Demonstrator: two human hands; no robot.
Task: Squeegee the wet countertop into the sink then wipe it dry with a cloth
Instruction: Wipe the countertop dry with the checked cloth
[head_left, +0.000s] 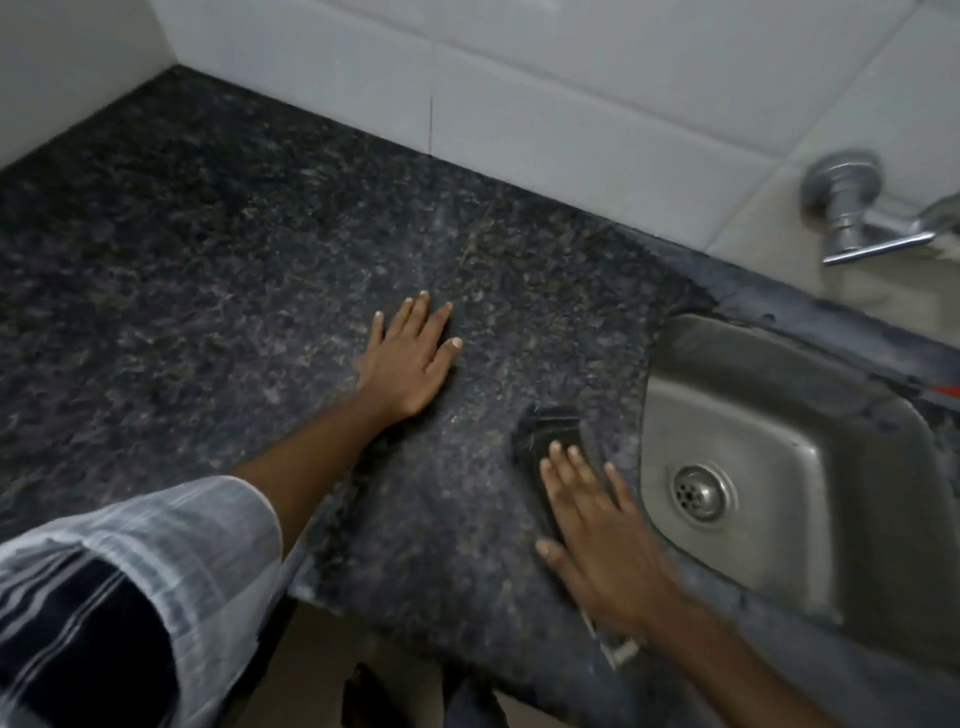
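The dark speckled granite countertop (218, 270) fills the left and middle. My left hand (410, 358) lies flat on it with fingers spread, holding nothing. Close to the sink's left rim lies a long dark thing that looks like the squeegee (548, 428); its far end shows beyond my fingertips, and a pale bit sticks out below my wrist at the counter's front edge. My right hand (597, 535) presses flat on top of it, fingers stretched out, and is blurred. The steel sink (769, 410) with its round drain (701, 491) sits right beside that hand. No cloth shows.
White wall tiles (571, 93) run behind the counter and meet in a corner at the far left. A chrome tap (852, 208) juts from the wall above the sink. The counter's front edge (363, 613) runs below my arms, with floor beneath it.
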